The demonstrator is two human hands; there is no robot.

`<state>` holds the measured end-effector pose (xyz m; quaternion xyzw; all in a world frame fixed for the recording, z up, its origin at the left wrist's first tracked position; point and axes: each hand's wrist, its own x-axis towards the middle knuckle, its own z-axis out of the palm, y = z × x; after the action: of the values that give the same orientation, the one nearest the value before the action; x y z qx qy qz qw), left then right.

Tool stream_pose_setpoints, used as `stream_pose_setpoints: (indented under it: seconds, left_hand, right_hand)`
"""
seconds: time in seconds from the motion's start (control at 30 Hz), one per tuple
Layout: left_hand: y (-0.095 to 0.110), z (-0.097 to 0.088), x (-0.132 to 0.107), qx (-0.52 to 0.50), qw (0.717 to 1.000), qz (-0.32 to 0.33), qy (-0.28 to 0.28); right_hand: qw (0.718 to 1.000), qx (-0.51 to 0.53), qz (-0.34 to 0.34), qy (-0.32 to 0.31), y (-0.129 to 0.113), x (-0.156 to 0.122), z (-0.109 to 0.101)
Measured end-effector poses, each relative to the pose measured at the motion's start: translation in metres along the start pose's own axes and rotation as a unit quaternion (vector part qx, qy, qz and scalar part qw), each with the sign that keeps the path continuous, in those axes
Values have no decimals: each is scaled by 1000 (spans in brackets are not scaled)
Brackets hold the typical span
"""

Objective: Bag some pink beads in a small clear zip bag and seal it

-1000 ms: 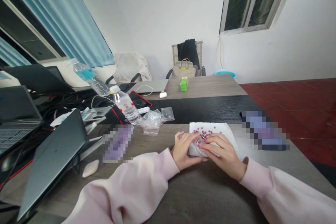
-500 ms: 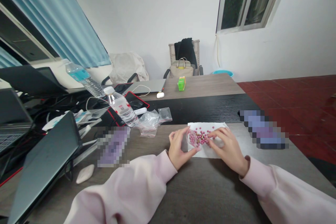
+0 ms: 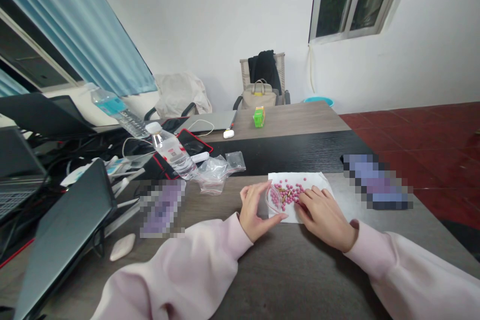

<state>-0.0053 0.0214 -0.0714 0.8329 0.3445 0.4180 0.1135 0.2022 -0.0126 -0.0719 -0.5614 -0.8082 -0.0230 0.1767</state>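
Observation:
A white tissue [image 3: 318,180] lies on the wooden table [image 3: 277,270] with several small pink beads [image 3: 290,192] scattered on it. My left hand [image 3: 255,210] curls round a small clear plastic bag [image 3: 272,198] at the tissue's left edge and holds it upright with pink beads inside. My right hand [image 3: 324,212] rests on the tissue just right of the bead pile, fingertips together against the beads. Whether they pinch a bead I cannot make out. Both arms wear pale pink sleeves.
Empty clear bags [image 3: 219,167] lie behind my left hand beside two water bottles [image 3: 170,150]. Laptops [image 3: 63,225] and cables crowd the left side. A pixelated flat object [image 3: 375,182] sits right of the tissue. A green box [image 3: 258,116] and a chair with bag [image 3: 258,92] stand at the far end.
My left hand has tipped the clear bag up at the tissue's left edge. My right hand slid from the bag onto the beads at the right.

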Motion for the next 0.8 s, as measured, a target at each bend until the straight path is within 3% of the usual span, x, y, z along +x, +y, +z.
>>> stream_pose_setpoints:
  seconds: [0.2,0.63,0.8]
  left_hand:
    - [0,-1,-1,6,999,-3,-37]
    - [2,-1,2,-7,999,-14,-52]
    - [3,-1,3,10,996,-18,-89]
  right_hand:
    - [998,-34,7,43,-1,-1,0]
    - [997,-75,-15,23,0,0,4]
    - [987,42,-88,130,-2,0,-5]
